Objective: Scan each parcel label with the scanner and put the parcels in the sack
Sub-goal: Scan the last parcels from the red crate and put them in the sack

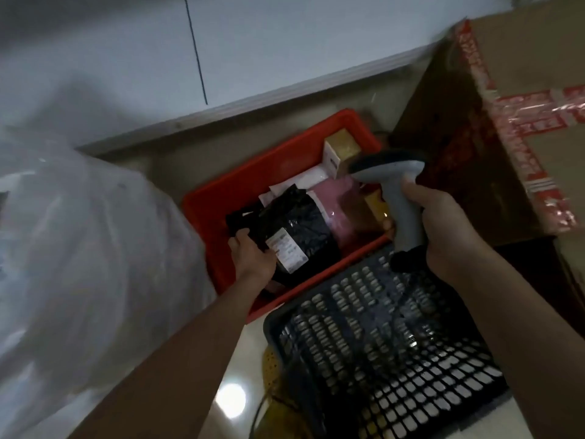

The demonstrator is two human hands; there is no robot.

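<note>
A red plastic crate [234,191] on the floor holds several parcels: a black plastic-wrapped parcel [304,226] with a white label [286,251], a pink parcel [343,201], a white one and small gold boxes [343,147]. My left hand [251,255] grips the left edge of the black parcel inside the crate. My right hand [443,229] holds the grey scanner [402,191] by its handle, its head pointing left over the crate. A large white translucent sack [88,248] stands at the left.
A dark mesh basket [380,343] lies upside-down in front of the crate. A big cardboard box [512,115] with red tape stands at the right. A white wall with a thin black cable runs behind. The floor is pale tile.
</note>
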